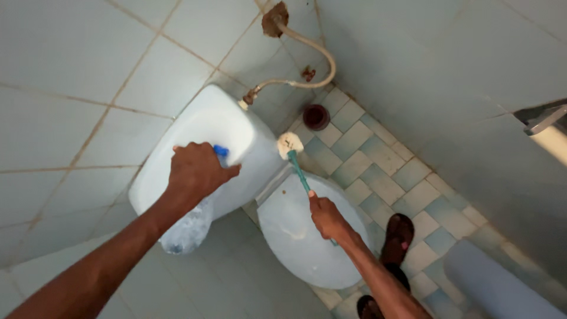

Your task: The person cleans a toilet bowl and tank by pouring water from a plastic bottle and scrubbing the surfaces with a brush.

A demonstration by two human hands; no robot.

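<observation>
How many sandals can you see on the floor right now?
2: one dark sandal on the tiled floor right of the toilet lid, and a second sandal at the bottom edge, partly hidden by the right arm.

The scene is lit dimly and evenly, with a cool bluish cast. A soft sheen is seen on the toilet cistern (218,133). Faint shadows are cast beneath the forearms. Straight tile lines are bowed toward the edges, and fine detail is slightly softened throughout.
</observation>
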